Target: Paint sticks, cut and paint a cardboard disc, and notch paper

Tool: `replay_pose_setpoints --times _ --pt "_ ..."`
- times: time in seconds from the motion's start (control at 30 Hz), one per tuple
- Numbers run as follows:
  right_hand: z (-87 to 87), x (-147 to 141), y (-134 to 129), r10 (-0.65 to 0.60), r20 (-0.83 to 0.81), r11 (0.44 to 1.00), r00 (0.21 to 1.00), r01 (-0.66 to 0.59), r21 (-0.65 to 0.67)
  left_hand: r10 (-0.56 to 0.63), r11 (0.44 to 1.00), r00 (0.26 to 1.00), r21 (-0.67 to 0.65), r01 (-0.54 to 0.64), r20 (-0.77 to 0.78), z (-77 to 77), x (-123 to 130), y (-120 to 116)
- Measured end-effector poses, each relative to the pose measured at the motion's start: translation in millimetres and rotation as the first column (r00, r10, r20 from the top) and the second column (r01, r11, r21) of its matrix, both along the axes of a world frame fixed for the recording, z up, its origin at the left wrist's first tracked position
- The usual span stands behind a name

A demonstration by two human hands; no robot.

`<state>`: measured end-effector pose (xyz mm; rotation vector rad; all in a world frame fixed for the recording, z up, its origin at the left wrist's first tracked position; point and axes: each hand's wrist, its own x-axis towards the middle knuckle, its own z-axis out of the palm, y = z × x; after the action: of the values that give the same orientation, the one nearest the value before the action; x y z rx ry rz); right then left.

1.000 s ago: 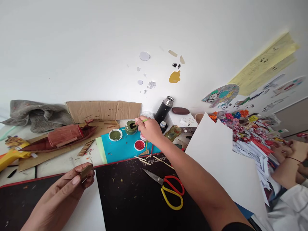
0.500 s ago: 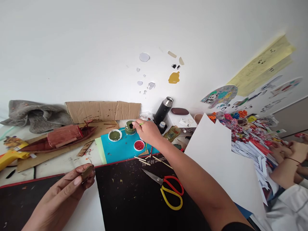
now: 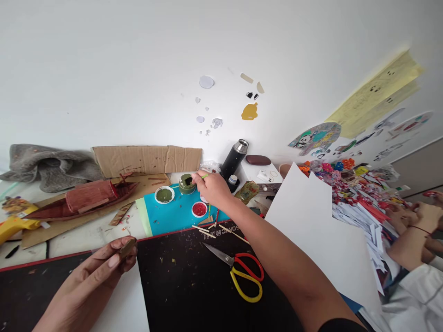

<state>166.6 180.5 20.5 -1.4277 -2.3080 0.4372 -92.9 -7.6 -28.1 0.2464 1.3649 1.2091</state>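
Observation:
Between the thumb and fingers of my left hand [image 3: 92, 276] is a small brown flat piece [image 3: 127, 249], held over the white paper [image 3: 128, 299]; its material is unclear. Further off, my right hand [image 3: 215, 189] pinches a paintbrush [image 3: 189, 180] with a green handle. The brush's dark bristles are at the mouth of a jar of green paint [image 3: 187, 189]. Left of that jar sits a white lid [image 3: 164, 195] with green paint in it. A smaller dish of red paint [image 3: 199, 210] lies nearer me on blue paper [image 3: 169, 219].
Scissors [image 3: 246, 276] and several thin sticks [image 3: 207, 230] lie on the black mat [image 3: 180, 286]. A red model boat [image 3: 90, 196] and yellow glue gun [image 3: 20, 223] stand left. Behind my right hand is a black flask [image 3: 235, 159]. Another person's hands [image 3: 411, 216] work far right.
The brown piece in my left hand has tilted slightly. My right hand and the brush stay at the green paint jar, and the whole view has shifted a touch.

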Motion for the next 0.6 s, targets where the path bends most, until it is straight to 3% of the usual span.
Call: replay_pose_setpoints --times 0.3,0.6 --pt "2.1 -4 -1 0.0 -0.007 1.0 1.0 0.0 -0.017 0.03 0.998 1.0 -0.047 -0.029 0.005 5.9 6 3" --pt "6.6 -3 -1 -0.007 -0.014 0.999 1.0 0.007 -0.034 -0.018 0.999 0.999 0.049 0.019 -0.032 14.1 3 9"
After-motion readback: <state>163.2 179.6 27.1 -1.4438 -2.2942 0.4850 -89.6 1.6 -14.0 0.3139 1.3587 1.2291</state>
